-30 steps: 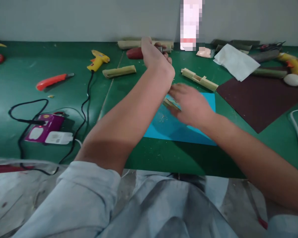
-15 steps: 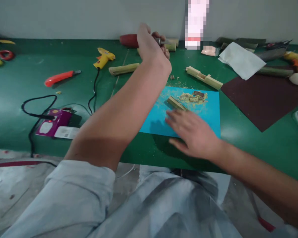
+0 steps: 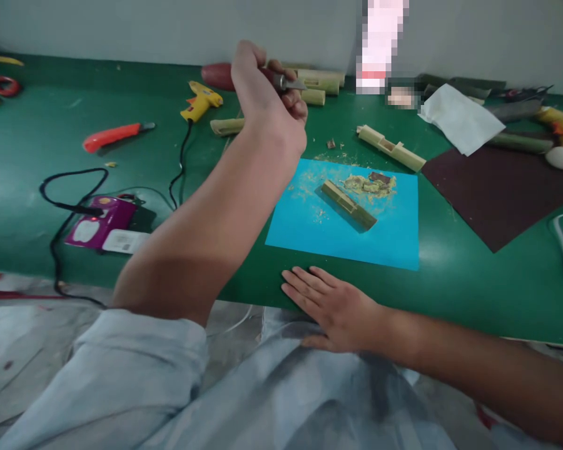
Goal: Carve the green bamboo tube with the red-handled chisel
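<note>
My left hand [image 3: 281, 84] is closed round a knife [image 3: 218, 77] with a thick red handle, metal collar and short pointed blade. It is at the back of the table, beside several pale bamboo pieces [image 3: 331, 77]. With fingers stretched out, my right hand [image 3: 335, 306] lies palm down at the front edge, holding nothing. Beyond it, a bamboo piece [image 3: 349, 205] with a notch cut in its side rests on a blue sheet [image 3: 286, 228]. Shavings [image 3: 366, 185] are heaped behind that piece, and finer dust is scattered around.
Another notched bamboo piece [image 3: 390, 148] lies behind the sheet's right corner. To the left are a yellow glue gun [image 3: 201, 101], an orange cutter knife [image 3: 115, 137] and a purple power box [image 3: 101, 222] with cables. A dark brown sheet [image 3: 497, 194] and white paper [image 3: 462, 119] lie right.
My right hand has drawn back from over the bamboo piece to the table's front edge. My left hand, still gripping the knife, has shifted slightly left.
</note>
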`<action>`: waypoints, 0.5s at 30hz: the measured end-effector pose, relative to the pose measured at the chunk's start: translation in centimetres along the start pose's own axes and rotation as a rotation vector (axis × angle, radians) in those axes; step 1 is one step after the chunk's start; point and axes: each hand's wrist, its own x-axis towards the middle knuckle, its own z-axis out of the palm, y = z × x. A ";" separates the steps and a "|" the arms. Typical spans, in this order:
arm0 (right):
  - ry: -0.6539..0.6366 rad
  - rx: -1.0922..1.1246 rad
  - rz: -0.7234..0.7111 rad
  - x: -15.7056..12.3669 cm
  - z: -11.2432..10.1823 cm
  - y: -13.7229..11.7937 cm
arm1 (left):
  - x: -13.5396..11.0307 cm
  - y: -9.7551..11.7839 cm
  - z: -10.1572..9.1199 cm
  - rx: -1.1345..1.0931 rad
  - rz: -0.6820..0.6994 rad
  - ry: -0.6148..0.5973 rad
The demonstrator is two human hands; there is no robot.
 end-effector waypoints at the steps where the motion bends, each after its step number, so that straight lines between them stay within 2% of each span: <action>1: -0.006 -0.019 -0.017 1.7 0.3 0.0 | -0.2 0.2 0.0 -0.010 -0.001 0.001; 5: -0.034 -0.083 -0.028 9.2 0.7 1.3 | -1.2 1.3 0.0 -0.017 0.000 -0.012; 9: 0.028 -0.106 0.068 15.2 -2.1 5.3 | -1.9 2.3 0.0 -0.006 0.038 -0.039; 12: 0.144 -0.099 0.186 15.8 -4.7 7.5 | -2.0 2.9 0.0 -0.003 0.061 -0.056; 13: 0.159 -0.106 0.172 15.0 -5.2 7.6 | -2.0 3.0 0.0 -0.001 0.063 -0.059; 15: 0.139 -0.113 0.049 12.4 -5.1 6.3 | -1.9 3.2 0.1 0.001 0.056 -0.056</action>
